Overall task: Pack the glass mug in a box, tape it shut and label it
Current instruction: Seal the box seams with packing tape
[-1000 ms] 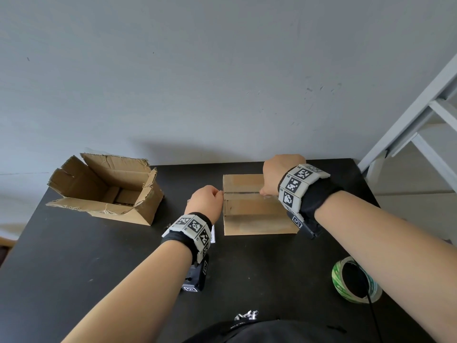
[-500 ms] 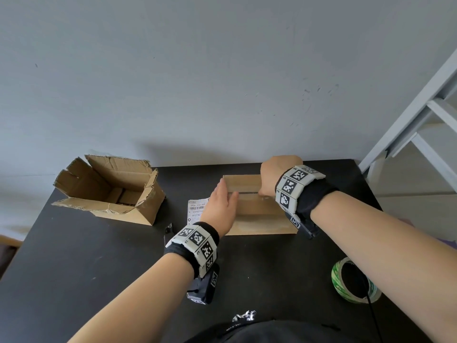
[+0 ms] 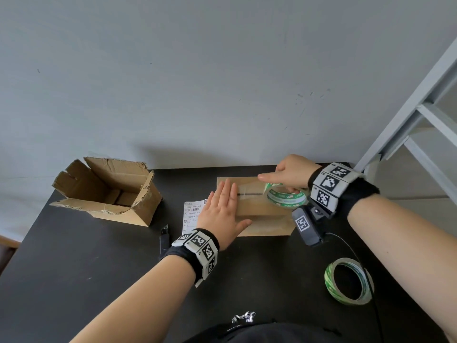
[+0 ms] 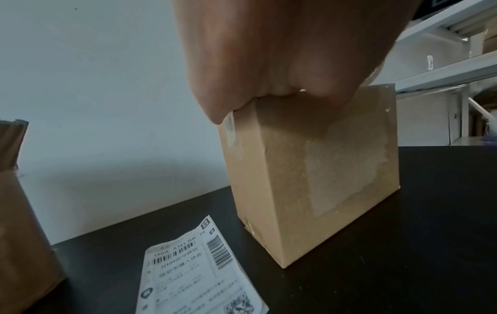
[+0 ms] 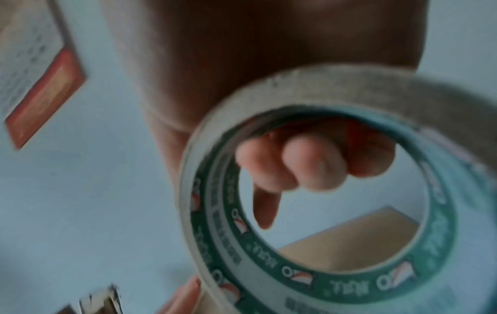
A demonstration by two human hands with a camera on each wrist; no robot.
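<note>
A closed brown cardboard box (image 3: 262, 214) stands mid-table, a dark seam along its top. My left hand (image 3: 222, 209) lies flat with straight fingers on the box's left top; in the left wrist view the palm (image 4: 269, 63) presses down on the box (image 4: 309, 170). My right hand (image 3: 289, 174) holds a green-cored tape roll (image 3: 286, 196) over the right part of the box, index finger stretched out to the left. In the right wrist view, fingers (image 5: 296, 165) curl through the tape roll (image 5: 215, 223). No mug shows.
An open, torn cardboard box (image 3: 106, 191) stands at the table's back left. A printed shipping label (image 3: 191, 214) lies just left of the closed box, a small black tool (image 3: 163, 236) near it. A second tape roll (image 3: 348, 280) lies front right. A grey ladder frame (image 3: 408, 120) stands right.
My left hand went from a fist at the box's left edge to lying flat on its top. My right hand shifted rightwards, and the tape roll under it has come into sight.
</note>
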